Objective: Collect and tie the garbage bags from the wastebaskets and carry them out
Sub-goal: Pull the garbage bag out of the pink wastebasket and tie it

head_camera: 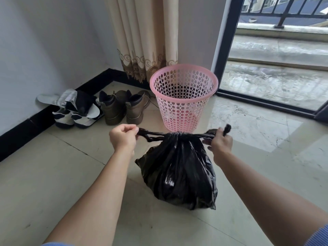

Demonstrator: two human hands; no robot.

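head view shows a black garbage bag (179, 167) hanging just in front of an empty pink wastebasket (183, 96), its underside at or near the tiled floor (53, 174); whether it rests there i cannot tell. the left hand (123, 138) is curled around one twisted tail of the bag's mouth and the right hand (220, 142) is clamped on the other, the two pulled apart sideways with the gathered neck bunched between them. the step looks like cinching a knot. the film is thin, soft and glossy, so it will likely slip if held loosely and could tear if yanked; the bulging body suggests a modest, shifting load. the best hold for carrying seems to be the knotted neck or the tails, not the slack sides. boots (124, 107) and sneakers (71, 118) sit by the wall, beside the basket.
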